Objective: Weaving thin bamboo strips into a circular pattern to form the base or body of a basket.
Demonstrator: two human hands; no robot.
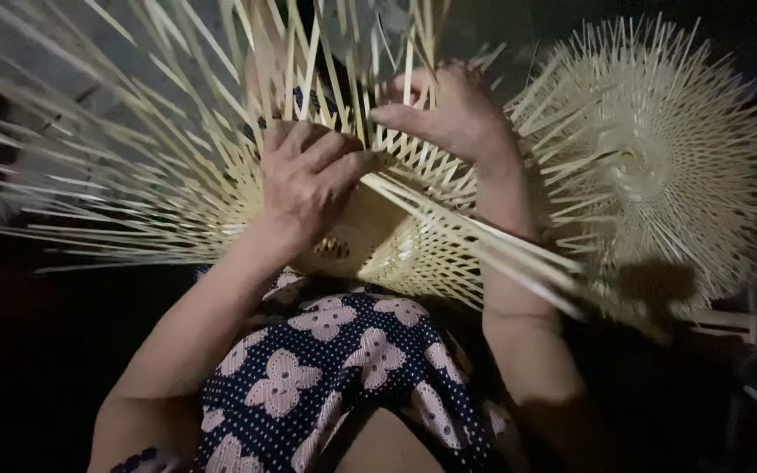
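At the centre of the frame the left hand (308, 180) is pressing down on the half-woven basket (413, 250), its fingers curling over the strips (133, 131) that are fanning out to the upper left. Just right of it, the right hand (453, 109) is pinching strips between thumb and forefinger. A second basket (659, 149) is lying at the right edge.

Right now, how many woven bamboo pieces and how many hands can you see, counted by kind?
Woven bamboo pieces: 2, the unfinished basket under both hands, and a round splayed piece lying apart to the right.
Hands: 2, the left hand pressing the weave, the right hand pinching strips.
Total: 4
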